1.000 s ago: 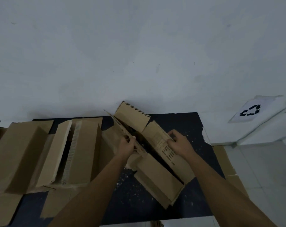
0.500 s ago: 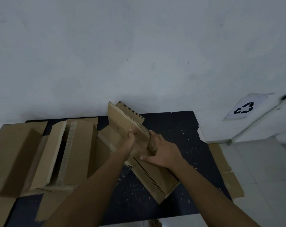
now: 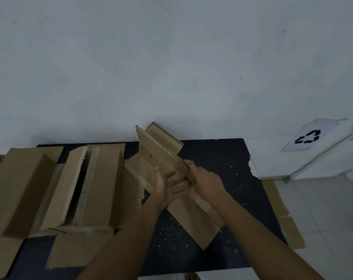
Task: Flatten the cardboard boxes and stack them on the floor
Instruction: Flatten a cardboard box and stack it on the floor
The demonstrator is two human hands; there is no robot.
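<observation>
A brown cardboard box [image 3: 161,158], nearly collapsed, stands on edge over the dark table [image 3: 222,168], running diagonally from the wall toward me. My left hand [image 3: 167,185] lies palm up with straight fingers against its near face. My right hand [image 3: 204,179] grips the box's top edge from the right, fingers curled over it. A lower flap [image 3: 193,221] of the same box lies flat on the table below my hands. Two unflattened boxes sit to the left, one [image 3: 103,182] in the middle-left, one [image 3: 18,186] at the far left.
White wall behind the table. A sheet with a recycling symbol [image 3: 309,136] hangs at the right. Flattened cardboard [image 3: 286,219] lies on the tiled floor beside the table's right edge. White crumbs are scattered over the table. Loose flaps [image 3: 74,249] lie at the front left.
The box was open between my hands; its two sides have been pressed together. My left hand went from gripping the side to lying flat against it. My right hand moved to the top edge.
</observation>
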